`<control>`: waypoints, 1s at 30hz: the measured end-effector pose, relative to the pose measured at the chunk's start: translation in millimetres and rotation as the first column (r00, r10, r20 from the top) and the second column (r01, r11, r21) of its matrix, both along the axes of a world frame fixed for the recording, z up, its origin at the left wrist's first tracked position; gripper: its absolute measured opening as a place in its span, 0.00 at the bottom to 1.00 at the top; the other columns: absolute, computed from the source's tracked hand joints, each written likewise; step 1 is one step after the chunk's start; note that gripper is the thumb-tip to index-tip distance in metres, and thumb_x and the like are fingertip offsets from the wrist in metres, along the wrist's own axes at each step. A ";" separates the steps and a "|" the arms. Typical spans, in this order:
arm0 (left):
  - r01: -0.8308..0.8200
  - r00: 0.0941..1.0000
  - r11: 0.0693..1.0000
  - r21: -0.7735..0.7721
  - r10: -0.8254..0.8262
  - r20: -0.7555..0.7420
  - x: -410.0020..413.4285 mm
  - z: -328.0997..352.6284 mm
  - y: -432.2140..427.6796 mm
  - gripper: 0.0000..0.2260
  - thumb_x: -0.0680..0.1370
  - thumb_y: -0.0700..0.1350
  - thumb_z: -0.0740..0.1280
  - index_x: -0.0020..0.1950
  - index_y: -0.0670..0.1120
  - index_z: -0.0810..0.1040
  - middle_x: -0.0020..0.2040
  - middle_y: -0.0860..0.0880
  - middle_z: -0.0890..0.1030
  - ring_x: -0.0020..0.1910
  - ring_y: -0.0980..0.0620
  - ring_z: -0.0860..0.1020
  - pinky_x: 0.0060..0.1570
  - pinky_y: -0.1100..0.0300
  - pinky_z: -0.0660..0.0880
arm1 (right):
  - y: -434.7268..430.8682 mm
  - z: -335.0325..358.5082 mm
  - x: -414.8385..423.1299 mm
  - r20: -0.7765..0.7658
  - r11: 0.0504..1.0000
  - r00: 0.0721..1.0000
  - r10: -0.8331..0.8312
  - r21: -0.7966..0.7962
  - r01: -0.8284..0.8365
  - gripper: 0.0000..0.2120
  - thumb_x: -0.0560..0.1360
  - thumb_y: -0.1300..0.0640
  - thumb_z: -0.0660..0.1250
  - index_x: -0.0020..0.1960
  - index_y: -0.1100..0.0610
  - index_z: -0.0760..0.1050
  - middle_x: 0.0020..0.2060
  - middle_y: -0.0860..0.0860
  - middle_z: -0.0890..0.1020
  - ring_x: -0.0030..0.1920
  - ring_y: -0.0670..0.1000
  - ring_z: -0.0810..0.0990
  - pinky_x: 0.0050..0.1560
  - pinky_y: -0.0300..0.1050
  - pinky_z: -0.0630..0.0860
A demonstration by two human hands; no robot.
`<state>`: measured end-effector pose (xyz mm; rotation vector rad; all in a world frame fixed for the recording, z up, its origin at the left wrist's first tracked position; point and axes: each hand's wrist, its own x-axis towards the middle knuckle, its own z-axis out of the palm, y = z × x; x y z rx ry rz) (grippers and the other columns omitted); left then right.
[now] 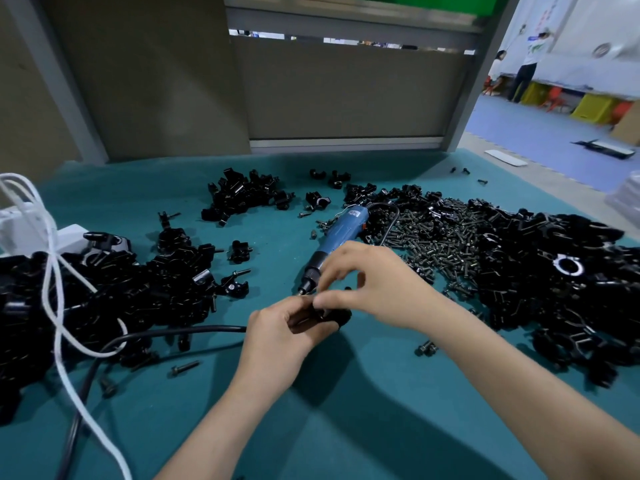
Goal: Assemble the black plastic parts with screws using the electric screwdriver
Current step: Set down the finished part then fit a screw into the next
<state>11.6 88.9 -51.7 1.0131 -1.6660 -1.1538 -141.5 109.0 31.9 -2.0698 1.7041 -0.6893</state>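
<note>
At the middle of the teal table my left hand (277,336) grips a black plastic part (337,317), mostly hidden by the fingers. My right hand (370,280) reaches over it from the right, thumb and fingertips pinching at the top of that part; whether a screw is between them I cannot tell. The blue electric screwdriver (337,237) lies on the table just behind my hands, its tip pointing toward them. A heap of loose screws (436,237) lies to its right.
Piles of black plastic parts lie at the left (104,296), at the back (242,195) and along the right (554,271). A black cable (173,332) and a white cord (52,271) cross the left side. Single screws (185,368) are scattered about. People stand far right.
</note>
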 end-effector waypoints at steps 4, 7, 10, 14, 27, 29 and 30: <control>-0.040 0.998 0.997 -0.070 0.036 -0.054 -0.5 3.9 2.0 0.20 0.67 0.37 0.77 0.41 0.66 0.83 0.42 0.62 0.84 0.44 0.64 0.82 0.45 0.75 0.73 | 5.4 -3.1 -9.4 0.318 0.948 0.905 -0.282 0.240 0.211 0.23 0.62 0.34 0.72 0.50 0.46 0.79 0.45 0.47 0.83 0.39 0.46 0.83 0.42 0.43 0.80; -0.080 0.996 0.980 -0.182 0.073 -0.045 -1.1 4.9 4.4 0.19 0.66 0.37 0.78 0.45 0.62 0.83 0.46 0.62 0.84 0.46 0.63 0.82 0.49 0.72 0.73 | 10.4 -11.0 -4.5 0.558 0.876 0.760 -0.333 0.482 0.030 0.30 0.59 0.34 0.71 0.52 0.53 0.79 0.46 0.53 0.81 0.35 0.46 0.82 0.37 0.47 0.81; -0.110 0.993 0.974 -0.200 0.099 -0.063 -2.1 5.1 6.0 0.18 0.66 0.38 0.78 0.48 0.58 0.83 0.46 0.61 0.84 0.46 0.62 0.82 0.49 0.70 0.75 | 11.6 -19.2 -2.6 0.679 0.889 0.664 -0.313 0.456 -0.047 0.23 0.64 0.43 0.73 0.51 0.60 0.80 0.45 0.56 0.81 0.37 0.50 0.82 0.39 0.45 0.80; -0.127 0.989 0.973 -0.191 0.111 -0.095 -2.1 4.4 5.5 0.15 0.66 0.39 0.78 0.48 0.55 0.83 0.45 0.61 0.84 0.45 0.62 0.82 0.47 0.70 0.76 | 10.9 -24.8 0.1 0.735 0.925 0.621 -0.272 0.378 -0.042 0.14 0.63 0.51 0.74 0.44 0.59 0.81 0.36 0.55 0.81 0.32 0.52 0.79 0.38 0.41 0.80; -0.143 0.963 0.813 -0.564 0.246 0.111 -2.2 9.3 14.6 0.19 0.72 0.61 0.66 0.58 0.53 0.79 0.52 0.57 0.78 0.52 0.56 0.73 0.57 0.64 0.66 | 12.0 -28.7 0.7 0.842 0.850 0.395 -0.367 0.476 -0.224 0.07 0.61 0.51 0.72 0.35 0.53 0.83 0.30 0.50 0.78 0.27 0.46 0.76 0.27 0.34 0.72; -0.101 0.973 0.833 -0.545 0.198 0.123 -2.6 9.1 15.8 0.18 0.74 0.61 0.64 0.60 0.56 0.75 0.52 0.56 0.76 0.49 0.59 0.74 0.52 0.69 0.68 | 12.2 -30.6 4.7 0.867 0.840 0.334 -0.369 0.465 -0.279 0.07 0.64 0.54 0.74 0.40 0.55 0.82 0.32 0.50 0.79 0.28 0.45 0.76 0.27 0.34 0.72; -0.103 0.974 0.830 -0.548 0.195 0.113 -2.8 9.1 15.7 0.16 0.74 0.60 0.64 0.59 0.56 0.73 0.50 0.55 0.75 0.47 0.60 0.74 0.47 0.71 0.68 | 12.4 -31.2 7.9 0.871 0.831 0.320 -0.373 0.467 -0.302 0.10 0.65 0.55 0.75 0.43 0.58 0.80 0.33 0.50 0.80 0.29 0.45 0.76 0.27 0.34 0.72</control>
